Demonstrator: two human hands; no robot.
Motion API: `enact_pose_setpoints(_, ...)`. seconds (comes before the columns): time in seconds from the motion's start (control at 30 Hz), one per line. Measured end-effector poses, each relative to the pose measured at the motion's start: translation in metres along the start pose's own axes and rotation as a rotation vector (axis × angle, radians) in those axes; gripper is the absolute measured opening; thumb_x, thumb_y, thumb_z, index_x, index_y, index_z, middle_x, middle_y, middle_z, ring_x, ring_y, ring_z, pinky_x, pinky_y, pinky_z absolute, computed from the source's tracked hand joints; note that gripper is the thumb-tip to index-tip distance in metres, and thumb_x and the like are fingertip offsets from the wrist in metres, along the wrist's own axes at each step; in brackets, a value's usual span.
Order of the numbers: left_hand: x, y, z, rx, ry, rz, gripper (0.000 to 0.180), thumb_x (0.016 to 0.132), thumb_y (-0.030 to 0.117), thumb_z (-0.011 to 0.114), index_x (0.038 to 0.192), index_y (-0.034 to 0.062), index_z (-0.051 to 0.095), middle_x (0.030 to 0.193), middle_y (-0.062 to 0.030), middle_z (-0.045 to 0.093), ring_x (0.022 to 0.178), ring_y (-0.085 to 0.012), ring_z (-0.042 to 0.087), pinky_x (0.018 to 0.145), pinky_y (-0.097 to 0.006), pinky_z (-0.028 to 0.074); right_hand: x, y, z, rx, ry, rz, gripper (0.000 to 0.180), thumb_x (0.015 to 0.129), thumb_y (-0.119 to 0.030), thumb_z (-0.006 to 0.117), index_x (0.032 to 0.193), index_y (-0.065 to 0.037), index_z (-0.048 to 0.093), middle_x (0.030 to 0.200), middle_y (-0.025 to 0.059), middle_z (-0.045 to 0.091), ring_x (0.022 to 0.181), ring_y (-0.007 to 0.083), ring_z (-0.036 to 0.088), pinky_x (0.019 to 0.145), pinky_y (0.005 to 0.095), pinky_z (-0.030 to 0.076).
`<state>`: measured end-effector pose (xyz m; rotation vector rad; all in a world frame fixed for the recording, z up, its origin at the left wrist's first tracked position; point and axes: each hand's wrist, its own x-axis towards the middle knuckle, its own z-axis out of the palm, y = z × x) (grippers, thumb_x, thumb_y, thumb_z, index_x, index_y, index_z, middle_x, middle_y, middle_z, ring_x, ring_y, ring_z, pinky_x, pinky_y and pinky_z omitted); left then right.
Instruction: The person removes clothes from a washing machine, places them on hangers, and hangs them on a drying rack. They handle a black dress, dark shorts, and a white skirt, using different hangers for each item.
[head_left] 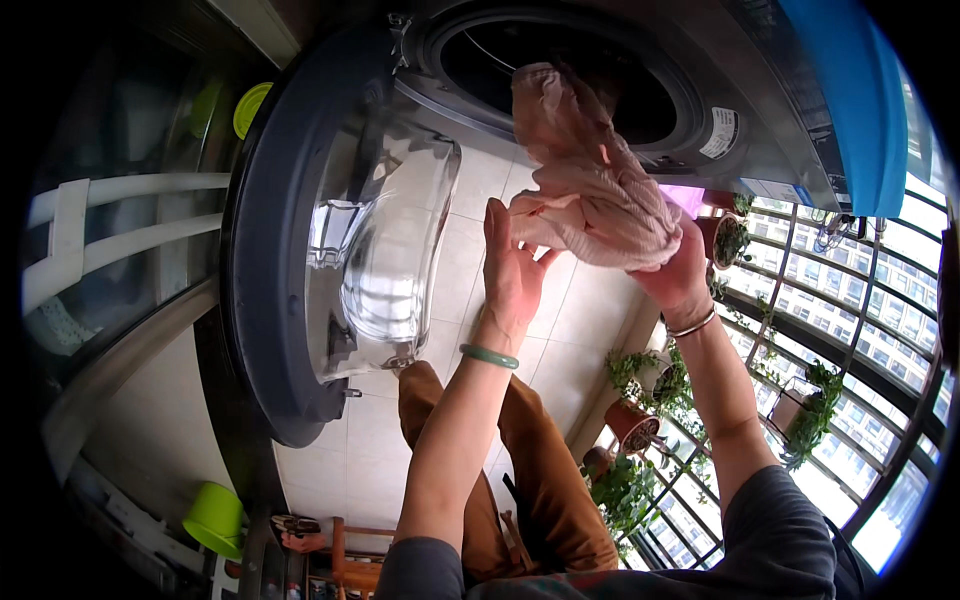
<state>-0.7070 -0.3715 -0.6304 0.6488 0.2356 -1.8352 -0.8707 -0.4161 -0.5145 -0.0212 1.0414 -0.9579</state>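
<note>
A crumpled pale pink garment [595,195], its exact kind unclear, hangs in front of the round opening of a front-loading washing machine [690,100]. Its upper end overlaps the dark drum opening. My right hand [680,275] grips the garment's lower right part, its fingers partly covered by the fabric. At the garment's lower left edge is my left hand [515,275], fingers stretched and apart, with the cloth at their tips. Left of my hands, the machine's door [285,250] stands swung wide, its clear glass bowl [390,270] facing me.
Potted plants [632,425] line the barred window [800,270] on the right. A blue cover [850,100] drapes over the machine. A white rail [130,200] runs along the left. At lower left are a green bucket [215,520] and a wooden stool [360,550]. Pale tiles [560,340] lie below.
</note>
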Motion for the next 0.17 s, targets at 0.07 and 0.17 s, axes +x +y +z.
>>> enact_pose_setpoints(0.07,-0.009,0.014,0.021,-0.211,-0.086,-0.117,0.067,0.095,0.058,0.047,0.144,0.0144,0.034,0.144,-0.0092,0.04,0.127,-0.0262,0.046,0.106,-0.045,0.04,-0.058,0.015,0.001,0.025,-0.208,0.118,0.046,0.085,-0.012,0.042,0.126,0.007,0.053,0.119,0.0183,0.062,0.113,0.0265,0.059,0.105,0.0383,0.04)
enact_pose_setpoints(0.17,-0.02,0.018,0.028,-0.016,-0.2,-0.154,0.054,0.099,0.047,0.046,0.143,0.0175,0.038,0.139,-0.0087,0.047,0.128,-0.023,0.046,0.107,-0.043,0.039,-0.099,0.018,-0.013,-0.256,-0.389,0.189,0.053,0.079,-0.011,0.047,0.127,0.009,0.051,0.124,0.0182,0.06,0.115,0.0237,0.058,0.106,0.032,0.038)
